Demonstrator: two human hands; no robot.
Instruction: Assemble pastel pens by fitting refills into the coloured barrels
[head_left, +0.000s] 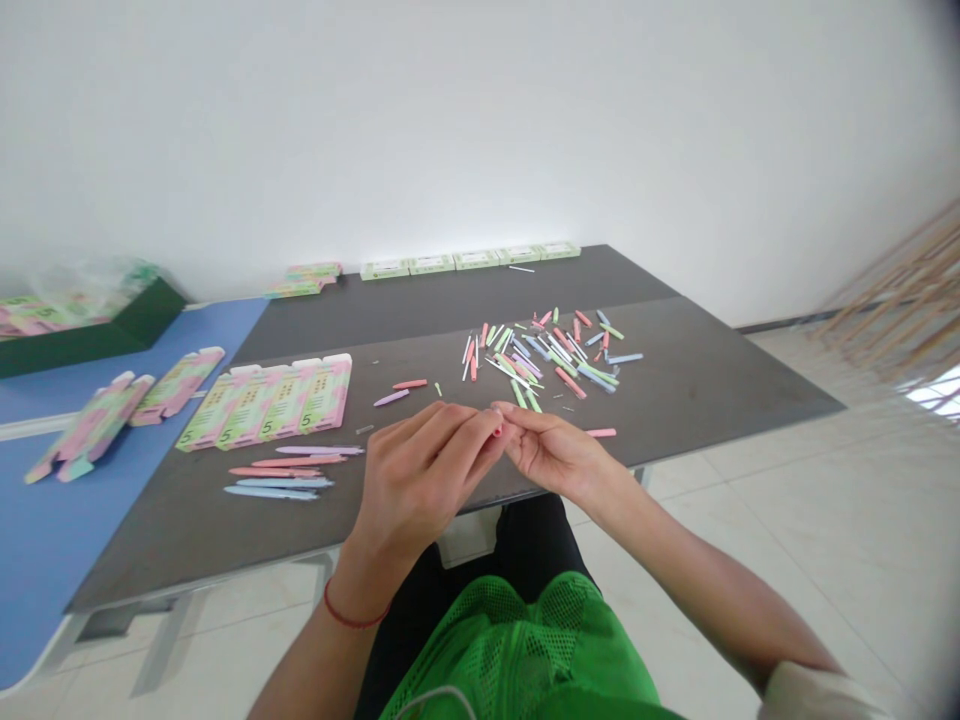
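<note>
My left hand [424, 465] is closed around a small pink-red pen part [498, 431]. Only its end shows; my fingers cover the rest. Fingertips of my right hand [551, 448] are pinched against the same spot, and what they grip is hidden. Beyond my hands lies a loose heap of pen barrels [570, 383] in pink, green, blue and purple, mixed with white refills [513, 373]. A red barrel [410, 384] and a purple barrel [391, 397] lie apart, left of the heap. Several whole-looking pens [274, 483] are lined up beside my left hand.
Flat printed pen boxes [266, 405] lie at the left of the dark table [420, 330]. More boxes [476, 259] line the wall. A dark green bin [112, 325] and unfolded cartons [94, 430] rest on the blue surface [45, 540]. The table's front edge runs just below my hands.
</note>
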